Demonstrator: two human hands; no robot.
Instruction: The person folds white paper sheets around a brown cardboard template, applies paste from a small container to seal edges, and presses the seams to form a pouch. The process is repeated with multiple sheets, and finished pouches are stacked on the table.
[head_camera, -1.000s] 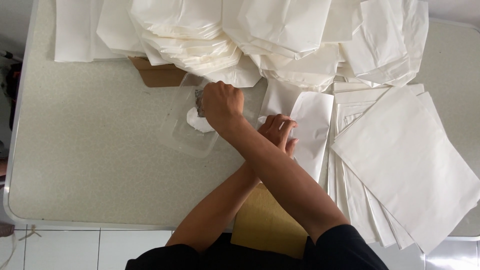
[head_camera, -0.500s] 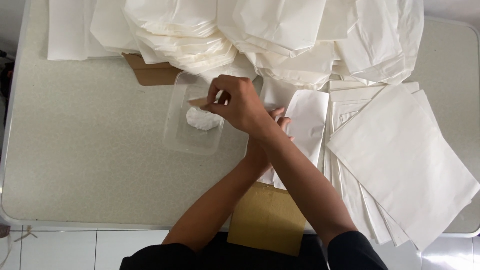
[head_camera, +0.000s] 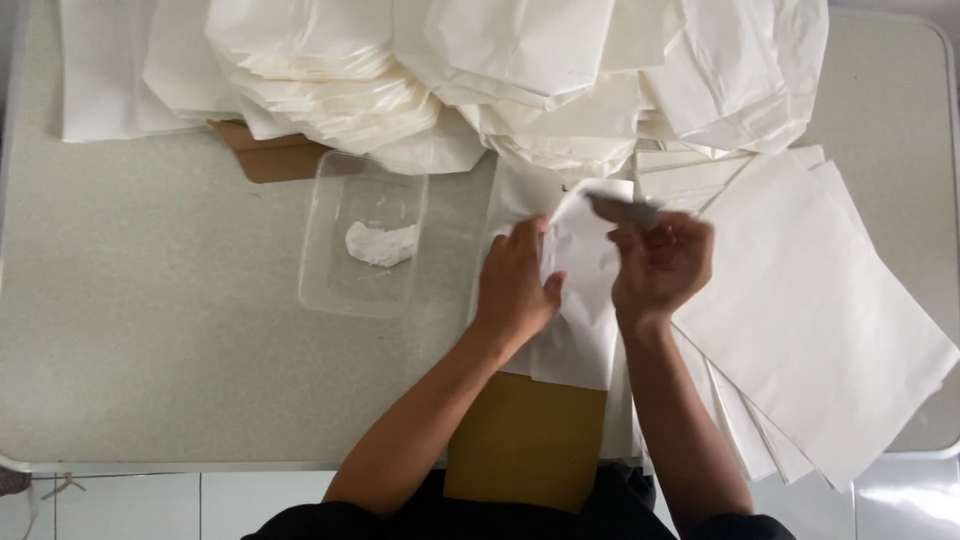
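Your left hand (head_camera: 517, 285) flat on white paper sheet (head_camera: 580, 300), right hand (head_camera: 660, 265) pinching small brush (head_camera: 622, 209) above it, clear tub (head_camera: 362, 235) left of hands.

A heap of folded paper bags (head_camera: 520, 80) runs along the far edge of the table (head_camera: 130, 330), lying partly over a cardboard piece (head_camera: 275, 155) toward the far left. Just before that heap, left of the middle, stands a plastic tub (head_camera: 320, 280) with a lump of paste (head_camera: 380, 243) in it. A fan of flat sheets (head_camera: 820, 300) covers the right side up to the near right corner, and between tub and fan 1 paper sheet (head_camera: 580, 320) lies under both hands, its near end on a board (head_camera: 525, 440) that overhangs the near edge.
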